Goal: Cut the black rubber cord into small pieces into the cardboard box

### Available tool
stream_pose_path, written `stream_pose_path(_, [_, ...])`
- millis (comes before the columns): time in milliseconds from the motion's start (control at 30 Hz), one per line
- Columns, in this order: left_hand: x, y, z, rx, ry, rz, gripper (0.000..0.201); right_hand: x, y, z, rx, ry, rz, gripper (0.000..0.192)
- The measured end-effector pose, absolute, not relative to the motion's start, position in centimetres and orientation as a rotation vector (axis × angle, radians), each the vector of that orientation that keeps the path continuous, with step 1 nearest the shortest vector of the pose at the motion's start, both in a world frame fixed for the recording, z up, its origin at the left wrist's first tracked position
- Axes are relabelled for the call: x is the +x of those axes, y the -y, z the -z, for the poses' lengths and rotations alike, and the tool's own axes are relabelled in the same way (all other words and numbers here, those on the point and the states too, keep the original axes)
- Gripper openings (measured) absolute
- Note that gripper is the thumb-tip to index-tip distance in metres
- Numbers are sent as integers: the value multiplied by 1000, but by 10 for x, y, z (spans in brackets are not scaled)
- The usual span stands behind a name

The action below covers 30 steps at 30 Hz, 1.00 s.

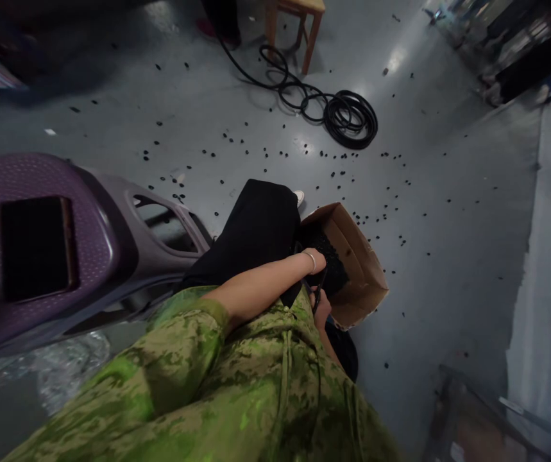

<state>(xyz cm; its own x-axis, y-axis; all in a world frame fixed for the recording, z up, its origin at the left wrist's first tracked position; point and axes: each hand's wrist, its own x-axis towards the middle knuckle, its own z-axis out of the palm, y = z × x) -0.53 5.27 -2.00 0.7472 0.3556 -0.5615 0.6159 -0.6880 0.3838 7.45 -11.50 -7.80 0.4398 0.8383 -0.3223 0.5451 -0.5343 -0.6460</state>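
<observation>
The left hand (314, 262) reaches into a cardboard box (356, 269) partly filled with small black parts (330, 260), the right hand (322, 308) beneath it, finger positions hidden, while many parts lie scattered on the floor (256, 154).

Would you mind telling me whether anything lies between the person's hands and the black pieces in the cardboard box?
Nothing visible does. The left hand is already at the box opening, on the black pieces; the right hand sits just below at its edge.
</observation>
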Motion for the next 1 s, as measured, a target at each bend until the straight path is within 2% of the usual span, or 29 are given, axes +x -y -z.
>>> stream_pose_path(400, [-8,-48,11,2437,-728,382,23,83,121,89,-2181,1140,-822,46])
stream_pose_path(667, [-27,-53,16,2477,-854,226,26,79,117,83,-2286,1009,-1032,46])
stream_pose_path(800, [-50,-58,-4,2493,-929,10,26,78,116,81,-2235,1003,-1035,46])
stream_pose_path(1000, [-82,-35,-43,2463,-760,-345,29,88,109,90,-2244,986,-876,41])
